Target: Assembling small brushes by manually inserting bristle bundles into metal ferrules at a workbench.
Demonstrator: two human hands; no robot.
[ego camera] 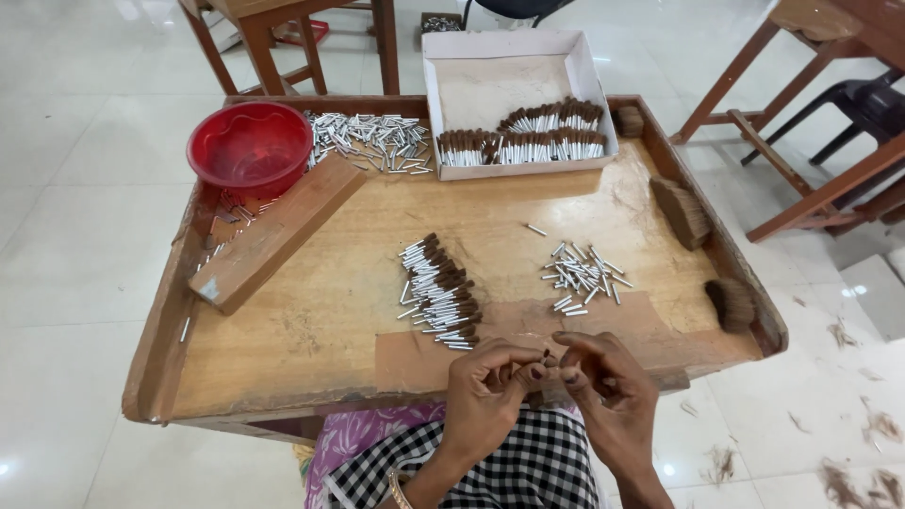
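Over the tray's near edge, left hand and right hand pinch a small brown tuft, its axis unclear

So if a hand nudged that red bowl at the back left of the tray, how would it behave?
The red bowl looks like thin plastic and appears empty, so it is probably light and would slide easily. It seems to rest partly on the tray's rim and against the wooden block, so it may rock or tip. Its wide, low shape suggests it would settle back.

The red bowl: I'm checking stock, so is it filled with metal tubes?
No, the red bowl looks empty; the loose metal tubes lie on the tray beside it.
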